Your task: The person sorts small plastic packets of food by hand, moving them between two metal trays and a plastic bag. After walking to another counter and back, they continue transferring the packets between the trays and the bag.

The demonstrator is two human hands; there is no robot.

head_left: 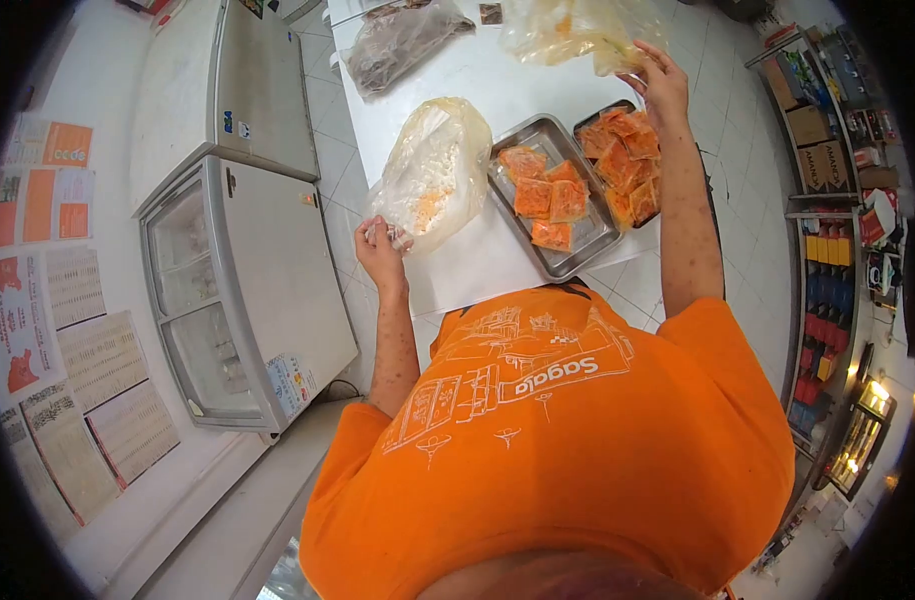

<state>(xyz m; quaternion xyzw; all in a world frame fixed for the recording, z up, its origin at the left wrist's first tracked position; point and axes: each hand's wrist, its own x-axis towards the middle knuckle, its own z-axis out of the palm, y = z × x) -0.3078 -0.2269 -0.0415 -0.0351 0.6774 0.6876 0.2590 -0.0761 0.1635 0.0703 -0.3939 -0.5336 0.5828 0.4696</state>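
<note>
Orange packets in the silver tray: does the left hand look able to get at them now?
Probably not directly: the left hand grips the clear bag, whose bulk lies between it and the orange packets.

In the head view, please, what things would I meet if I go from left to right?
Wall papers → glass-topped freezer → left hand → translucent bag → steel tray → rightmost pile of orange packets → shelves

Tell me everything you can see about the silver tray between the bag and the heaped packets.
The tray is rectangular and looks like shiny metal, with rounded corners and a raised rim. It lies at a slant on the white table, holding several flat orange packets in clear wrap, with bare metal around them. Neither the left hand nor the right hand touches it. Its underside is hidden.
</note>
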